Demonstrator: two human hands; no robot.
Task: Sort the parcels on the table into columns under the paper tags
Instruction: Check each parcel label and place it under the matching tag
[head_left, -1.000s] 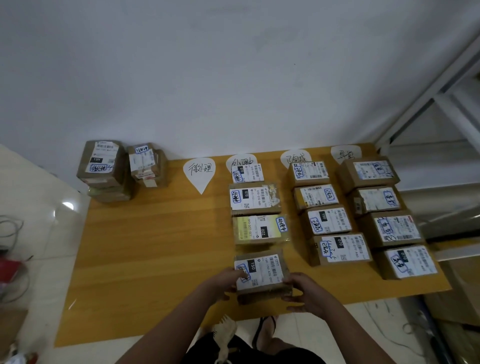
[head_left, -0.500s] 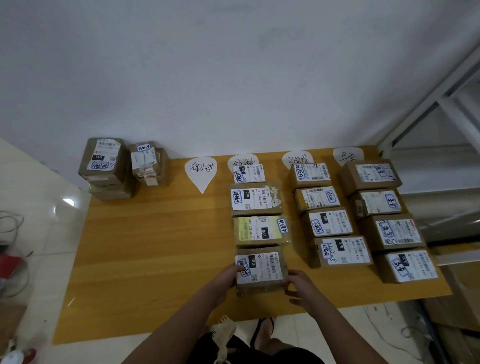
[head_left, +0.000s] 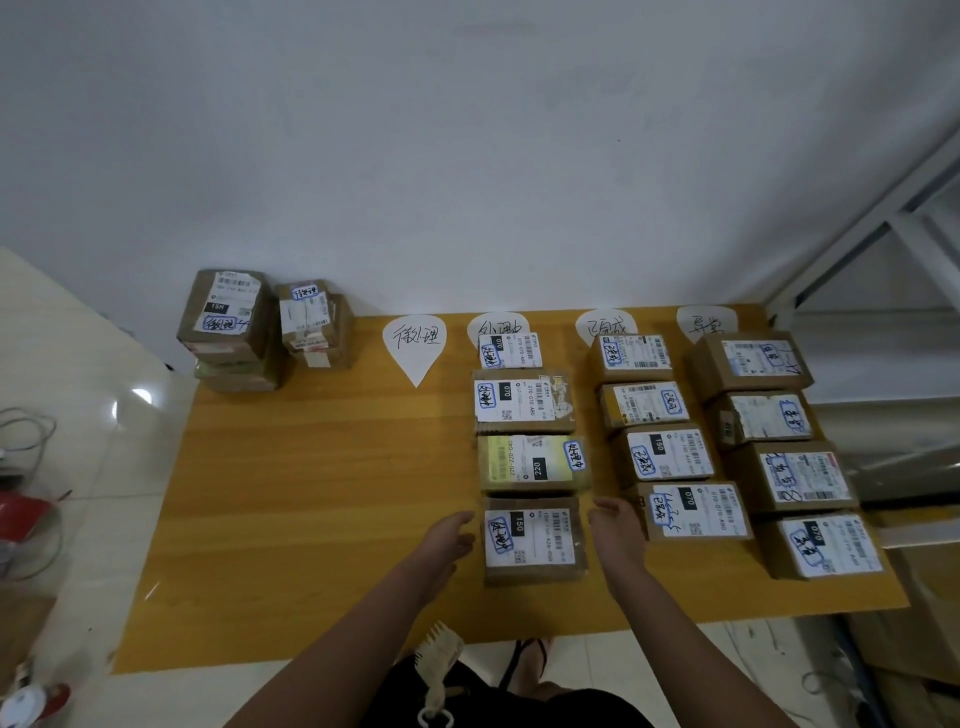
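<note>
Left hand (head_left: 457, 535): I see it open, fingers relaxed and loosely together, holding nothing. It sits just beside the left edge of the brown cardboard parcel with the white "150" label (head_left: 532, 540).
Right hand (head_left: 618, 530): equally slack and empty, just beside that parcel's right edge. I cannot tell whether it touches.
Parcel position: flat on the yellow wooden table (head_left: 311, 493), label up. It is the nearest of four in the column under the second white paper tag (head_left: 498, 325), directly in front of the yellow-labelled parcel (head_left: 532, 462).
Third tag (head_left: 605, 325): four brown parcels in a column; the nearest one (head_left: 696, 512) lies just beside the right hand.
Fourth tag (head_left: 706, 322): four parcels; the front one (head_left: 826, 545) is near the table's right edge.
First tag (head_left: 415, 345): white teardrop paper, point towards me, left of the second.
Far left corner: a larger stack (head_left: 226, 327) and a smaller stack (head_left: 311, 330) of brown parcels side by side, well apart from the columns.
</note>
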